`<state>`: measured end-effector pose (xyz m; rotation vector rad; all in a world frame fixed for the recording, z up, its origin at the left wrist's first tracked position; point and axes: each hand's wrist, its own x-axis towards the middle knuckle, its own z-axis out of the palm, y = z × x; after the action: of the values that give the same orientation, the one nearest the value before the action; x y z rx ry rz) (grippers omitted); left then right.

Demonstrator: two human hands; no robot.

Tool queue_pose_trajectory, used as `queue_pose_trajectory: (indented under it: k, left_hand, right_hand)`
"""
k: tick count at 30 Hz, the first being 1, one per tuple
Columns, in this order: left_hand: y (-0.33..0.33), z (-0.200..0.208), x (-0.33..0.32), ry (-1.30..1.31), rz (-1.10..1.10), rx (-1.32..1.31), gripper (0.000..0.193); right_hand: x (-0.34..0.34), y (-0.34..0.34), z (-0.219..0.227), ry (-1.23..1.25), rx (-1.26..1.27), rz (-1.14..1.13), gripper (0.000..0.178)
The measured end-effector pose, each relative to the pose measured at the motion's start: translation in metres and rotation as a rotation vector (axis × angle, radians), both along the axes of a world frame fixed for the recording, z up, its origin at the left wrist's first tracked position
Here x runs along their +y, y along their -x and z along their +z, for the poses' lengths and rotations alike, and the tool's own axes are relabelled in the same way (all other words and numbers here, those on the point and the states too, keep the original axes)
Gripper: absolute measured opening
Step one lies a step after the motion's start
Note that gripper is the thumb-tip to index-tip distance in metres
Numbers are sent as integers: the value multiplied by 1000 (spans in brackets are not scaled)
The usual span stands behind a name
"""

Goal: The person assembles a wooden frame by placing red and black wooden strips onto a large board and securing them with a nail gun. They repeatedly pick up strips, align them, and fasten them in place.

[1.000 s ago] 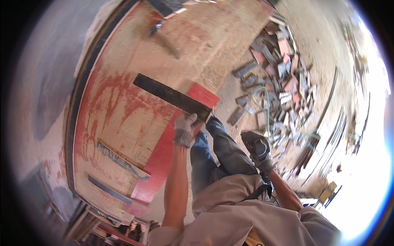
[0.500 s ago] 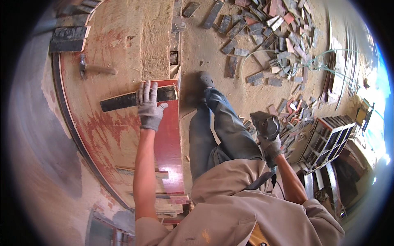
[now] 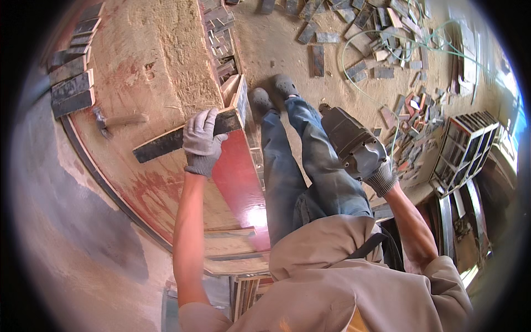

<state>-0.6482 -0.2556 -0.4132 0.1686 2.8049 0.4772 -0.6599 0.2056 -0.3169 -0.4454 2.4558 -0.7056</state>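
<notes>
My left hand (image 3: 202, 139), in a grey glove, is closed over a narrow dark wooden strip (image 3: 159, 145). Its fingers reach across the strip's far edge, with the thumb apart on the right side. The strip lies across the bench, its right end over a glossy red board (image 3: 235, 166) at the bench edge. In my gloved right hand (image 3: 381, 178) is a dark nail gun (image 3: 349, 135), held in the air over my right leg, off the bench. The grip and most of those fingers are hidden behind the tool body.
A hammer (image 3: 119, 120) lies on the worn wooden bench (image 3: 133, 72). Dark wood offcuts (image 3: 74, 88) line its far left edge. Scattered wood pieces (image 3: 381, 72) and a pale green hose (image 3: 344, 61) cover the floor at right. A slatted frame (image 3: 464, 149) stands beyond my right arm.
The nail gun has come forward and toward the bench, showing larger. The view has shifted. My left hand stays on the strip, its fingers more bent over it.
</notes>
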Motion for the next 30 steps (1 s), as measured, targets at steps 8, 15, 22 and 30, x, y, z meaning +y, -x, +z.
queue_pose_trajectory:
  k: [8,15,22,30]
  left_hand:
    - [0,-7,-7,-11,-44,-10,79]
    - [1,-12,-12,57,-117,-13,80]
    - [0,-14,-17,43,-153,7,78]
    - [1,-16,-18,-18,-161,101,78]
  right_hand:
    - [-41,-31,-4,150,-311,-205,61]
    - [-82,-32,-6,238,-529,-335,60]
    - [-124,-18,5,243,-504,-291,47]
    - [-154,-2,3,258,-435,-171,51]
